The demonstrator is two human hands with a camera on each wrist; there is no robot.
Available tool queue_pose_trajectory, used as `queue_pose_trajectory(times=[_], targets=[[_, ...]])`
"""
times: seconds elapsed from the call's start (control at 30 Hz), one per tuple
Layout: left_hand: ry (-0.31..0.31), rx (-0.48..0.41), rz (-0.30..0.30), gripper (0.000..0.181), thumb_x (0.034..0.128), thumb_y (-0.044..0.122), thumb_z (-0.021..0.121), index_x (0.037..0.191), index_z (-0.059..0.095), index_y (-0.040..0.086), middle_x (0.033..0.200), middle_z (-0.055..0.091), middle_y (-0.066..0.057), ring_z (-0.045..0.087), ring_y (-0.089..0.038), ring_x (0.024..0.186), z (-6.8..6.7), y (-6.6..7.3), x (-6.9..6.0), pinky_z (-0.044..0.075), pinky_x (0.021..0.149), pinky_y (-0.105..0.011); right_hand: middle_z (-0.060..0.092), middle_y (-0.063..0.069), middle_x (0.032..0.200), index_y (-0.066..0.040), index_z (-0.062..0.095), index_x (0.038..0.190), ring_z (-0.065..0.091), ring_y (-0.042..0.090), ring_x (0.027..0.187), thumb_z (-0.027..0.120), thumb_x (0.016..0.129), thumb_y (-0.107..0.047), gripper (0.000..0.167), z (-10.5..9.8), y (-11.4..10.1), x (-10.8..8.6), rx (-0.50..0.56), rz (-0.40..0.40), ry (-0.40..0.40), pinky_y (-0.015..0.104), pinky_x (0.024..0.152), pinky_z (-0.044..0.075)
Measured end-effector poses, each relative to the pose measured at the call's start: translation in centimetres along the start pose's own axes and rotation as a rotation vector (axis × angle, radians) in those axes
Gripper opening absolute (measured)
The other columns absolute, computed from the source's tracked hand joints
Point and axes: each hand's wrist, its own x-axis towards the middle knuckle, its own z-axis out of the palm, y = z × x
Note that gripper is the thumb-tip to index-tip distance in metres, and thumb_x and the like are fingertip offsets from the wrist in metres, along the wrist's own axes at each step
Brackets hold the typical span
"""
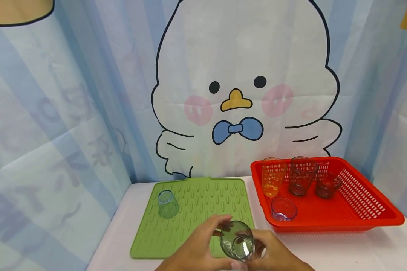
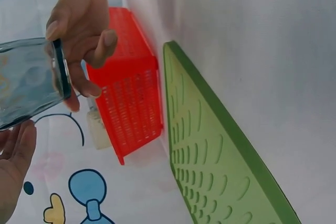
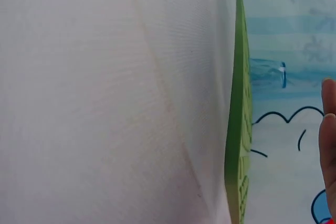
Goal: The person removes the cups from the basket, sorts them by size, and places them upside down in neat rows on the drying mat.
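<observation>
Grey-tinted glass tumbler (image 1: 228,237), mouth up, sits between both hands near five o'clock in the head view: the left hand (image 1: 201,244) curls about its side, the right hand (image 1: 271,250) grips low by its base. By the look of it, the step is positioning the tumbler; the next move seems to call for upending it onto the green mat (image 1: 210,195) towards ten o'clock, beside the inverted bluish glass (image 1: 168,207). Towards two o'clock, a red basket (image 1: 325,226) holds more glasses (image 1: 274,178). No brands or labels are readable; the curtain's lettering (image 1: 101,150), far left, is too faint.
</observation>
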Motion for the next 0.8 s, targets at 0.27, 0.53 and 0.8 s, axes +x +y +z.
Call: queue_pose_trajectory(times=[0.27, 0.53, 0.8], targets=[[-0.024, 0.006, -0.03, 0.083, 0.0843, 0.039, 0.081, 0.152, 0.035, 0.027, 0.131, 0.052, 0.005, 0.056, -0.009, 0.118, -0.2, -0.3, -0.2, 0.05, 0.1, -0.029, 0.073, -0.004, 0.093, -0.009, 0.066, 0.125, 0.063, -0.001, 0.069, 0.078, 0.082, -0.008, 0.045, -0.6, 0.5, -0.4, 0.015, -0.074, 0.013, 0.027, 0.052, 0.054], [-0.048, 0.06, -0.074, 0.081, 0.0865, 0.044, 0.078, 0.153, 0.033, 0.034, 0.127, 0.051, 0.007, 0.053, -0.006, 0.113, -0.4, -0.4, -0.4, 0.051, 0.096, -0.03, 0.072, -0.004, 0.097, -0.007, 0.06, 0.135, 0.064, -0.002, 0.068, 0.08, 0.081, -0.005, 0.058, -1.1, 0.7, -0.5, 0.009, -0.134, 0.026, 0.028, 0.051, 0.055], [-0.038, 0.04, -0.106, 0.074, 0.0872, 0.044, 0.077, 0.149, 0.038, 0.032, 0.131, 0.052, 0.003, 0.055, -0.008, 0.118, -0.3, -0.6, -0.4, 0.051, 0.1, -0.032, 0.071, -0.004, 0.097, -0.007, 0.059, 0.137, 0.063, -0.003, 0.067, 0.081, 0.08, -0.003, 0.061, -1.4, 0.4, -0.6, 0.002, -0.131, 0.049, 0.028, 0.052, 0.055]])
